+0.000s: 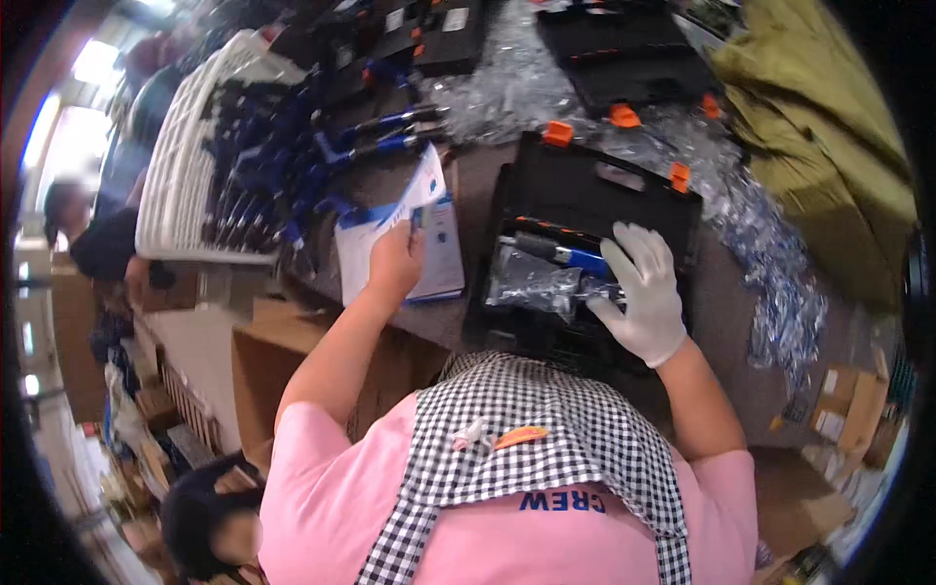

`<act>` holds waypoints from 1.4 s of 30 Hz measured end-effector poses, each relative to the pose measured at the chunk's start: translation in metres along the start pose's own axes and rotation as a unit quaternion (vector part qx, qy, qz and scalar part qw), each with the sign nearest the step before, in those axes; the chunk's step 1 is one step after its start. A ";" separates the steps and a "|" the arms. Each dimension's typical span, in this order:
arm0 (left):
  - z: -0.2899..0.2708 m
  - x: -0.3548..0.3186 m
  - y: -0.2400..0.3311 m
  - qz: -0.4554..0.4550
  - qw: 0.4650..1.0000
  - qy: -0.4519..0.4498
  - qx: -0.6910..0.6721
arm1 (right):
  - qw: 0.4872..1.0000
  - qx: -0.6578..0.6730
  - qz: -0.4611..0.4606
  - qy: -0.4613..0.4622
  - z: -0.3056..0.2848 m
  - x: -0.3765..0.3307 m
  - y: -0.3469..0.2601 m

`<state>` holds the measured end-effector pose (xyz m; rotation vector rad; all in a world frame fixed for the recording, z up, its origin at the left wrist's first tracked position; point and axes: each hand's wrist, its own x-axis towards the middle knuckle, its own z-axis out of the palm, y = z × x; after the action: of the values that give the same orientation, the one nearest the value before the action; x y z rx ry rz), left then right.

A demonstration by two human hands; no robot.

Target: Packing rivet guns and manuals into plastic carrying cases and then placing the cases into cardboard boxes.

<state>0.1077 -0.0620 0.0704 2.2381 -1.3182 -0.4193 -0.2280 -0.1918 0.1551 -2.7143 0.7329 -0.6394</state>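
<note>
My left hand is bare and closed on a printed leaflet, which stands tilted up from a stack of leaflets on the dark table. In front of me lies an open black plastic case with orange latches. A blue and black tool sits in it, beside a clear plastic bag whose contents I cannot make out. My right hand, in a white glove, rests over the right end of the tool with its fingers apart. The glove hides that end.
At the left a white plastic basket is heaped with blue and black tools. Crumpled clear plastic bags spread along the right and back. Another open black case lies behind. Olive cloth hangs at right; a cardboard box stands below the table edge.
</note>
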 end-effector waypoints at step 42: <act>0.050 0.124 0.176 0.252 0.944 -0.203 -0.070 | 0.993 -0.108 0.033 -0.022 0.015 -0.007 0.058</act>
<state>0.0159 -0.2550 0.1277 1.6607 -1.9353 -0.7761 -0.2506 -0.2348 0.1187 -2.8747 0.9256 -0.5094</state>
